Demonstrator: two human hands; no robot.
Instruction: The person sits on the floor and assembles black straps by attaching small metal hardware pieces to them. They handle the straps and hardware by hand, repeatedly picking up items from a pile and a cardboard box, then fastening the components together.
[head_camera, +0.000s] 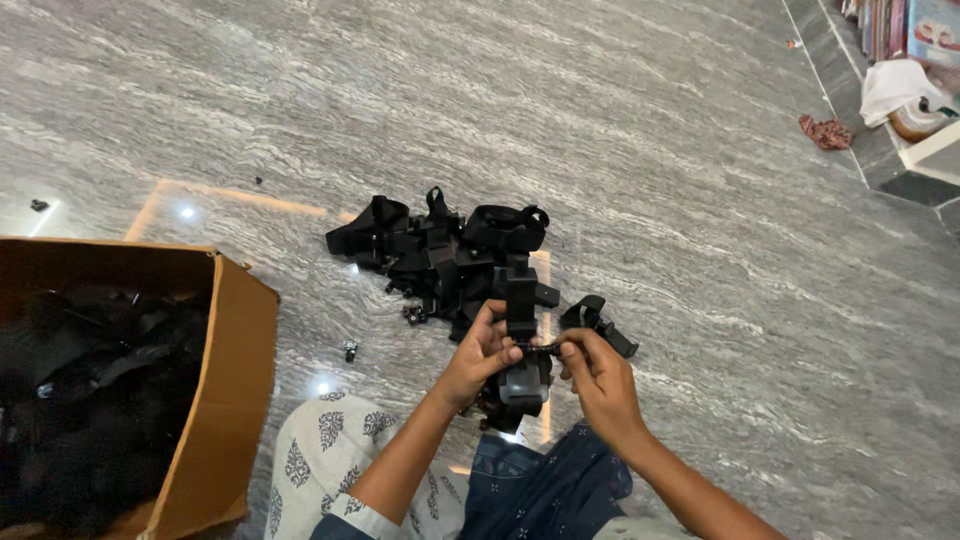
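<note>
Seemingly mid-assembly, the left hand (481, 352) grips a black strap mount (522, 340) held just near of the strap pile (445, 250), while the right hand (598, 372) pinches its small screw; next, that fastener likely needs careful, steady turning.

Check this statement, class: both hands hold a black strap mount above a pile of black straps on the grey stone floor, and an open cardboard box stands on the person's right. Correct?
Not quite. The head view shows the cardboard box on the person's left, not the right. The rest holds: left hand and right hand hold the black strap mount above the pile of black straps on the grey stone floor.
</note>
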